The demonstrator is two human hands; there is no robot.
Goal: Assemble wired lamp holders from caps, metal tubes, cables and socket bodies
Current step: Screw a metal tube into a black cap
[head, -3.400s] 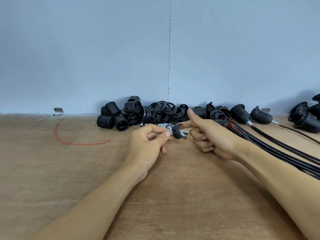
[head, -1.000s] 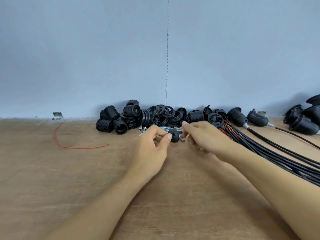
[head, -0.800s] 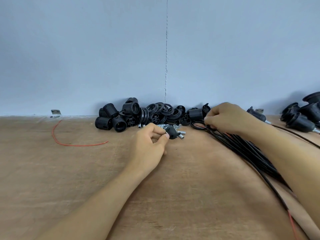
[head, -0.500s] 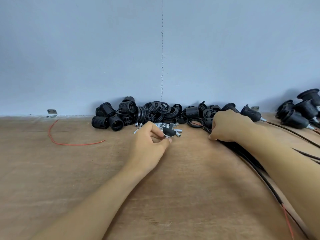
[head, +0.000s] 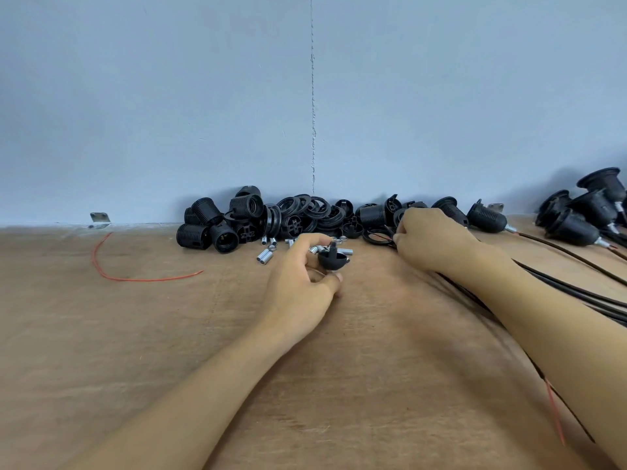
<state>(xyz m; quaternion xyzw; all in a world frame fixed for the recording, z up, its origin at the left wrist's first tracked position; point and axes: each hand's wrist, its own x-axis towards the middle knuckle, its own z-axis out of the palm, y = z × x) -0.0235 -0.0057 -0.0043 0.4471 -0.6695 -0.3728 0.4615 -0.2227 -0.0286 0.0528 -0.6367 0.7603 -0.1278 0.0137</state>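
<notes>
The right hand (head: 431, 240) has moved off the cap (head: 332, 258), pinched in the left hand's (head: 298, 283) fingers at mid frame, and its fingers now close on a cable (head: 610, 308) end, so threading likely comes next.

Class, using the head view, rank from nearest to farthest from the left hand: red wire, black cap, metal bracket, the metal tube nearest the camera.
1. black cap, held in the fingers of the left hand.
2. metal tube, just left of the hand.
3. red wire, farther left.
4. metal bracket, far left at the wall.
</notes>
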